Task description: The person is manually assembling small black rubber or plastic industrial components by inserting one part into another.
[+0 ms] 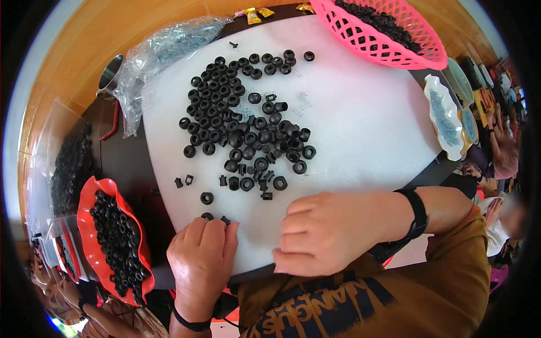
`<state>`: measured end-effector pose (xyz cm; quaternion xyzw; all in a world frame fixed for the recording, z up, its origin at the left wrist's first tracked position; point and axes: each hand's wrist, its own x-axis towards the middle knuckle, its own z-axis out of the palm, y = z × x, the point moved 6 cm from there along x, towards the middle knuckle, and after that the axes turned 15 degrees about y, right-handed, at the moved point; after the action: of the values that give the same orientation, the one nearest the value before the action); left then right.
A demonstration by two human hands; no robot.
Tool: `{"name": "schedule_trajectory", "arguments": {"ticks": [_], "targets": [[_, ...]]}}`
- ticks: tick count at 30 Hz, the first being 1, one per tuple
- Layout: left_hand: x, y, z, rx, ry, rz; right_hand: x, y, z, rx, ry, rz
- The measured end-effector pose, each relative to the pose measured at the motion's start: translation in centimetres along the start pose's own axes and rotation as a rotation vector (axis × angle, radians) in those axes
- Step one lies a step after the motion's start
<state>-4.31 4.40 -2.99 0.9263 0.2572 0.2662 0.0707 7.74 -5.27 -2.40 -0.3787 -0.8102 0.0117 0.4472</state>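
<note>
- Covering the middle of the dark bench [127, 149], a white sheet [372, 124] carries the loose black parts.
- Black rings [274, 118] and smaller spool-shaped parts [223, 180]: spread in one dense group over the left and central area of the sheet; the right area is bare white.
- Left hand [202, 253]: at the sheet's near-left edge, fingers bent and drawn together, tips beside a ring and a small black part [225, 219]. Whether it pinches either cannot be told.
- Right hand [327, 234]: over the sheet's near edge, fingers curled under. Fingertips are hidden; whether they grip anything cannot be told.
- Pink lattice basket [383, 56]: at the sheet's far-right corner, filled with black parts.
- Red wavy-rimmed bowl [85, 225]: left of the sheet's near end, filled with black rings.
- White scalloped dish [435, 96]: at the sheet's right edge, holding fine pale-blue pieces.
- Clear plastic bag [169, 48]: along the sheet's far-left edge, with a metal cup [111, 76] just left of it.
- Wrapped sweets [253, 18]: beyond the sheet's far edge.
- Wooden panelling [84, 34]: behind the sheet's far side.
- Other people [504, 155]: seen well right of the sheet; a co-worker's arm [101, 320] shows to its near left.
</note>
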Motion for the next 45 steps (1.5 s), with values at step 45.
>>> {"name": "schedule_trajectory", "arguments": {"ticks": [45], "targets": [[1.4,-4.8,-1.2,-0.403,0.368,-0.776,0.2,2.8,1.4,0.277,0.133,0.233]]}}
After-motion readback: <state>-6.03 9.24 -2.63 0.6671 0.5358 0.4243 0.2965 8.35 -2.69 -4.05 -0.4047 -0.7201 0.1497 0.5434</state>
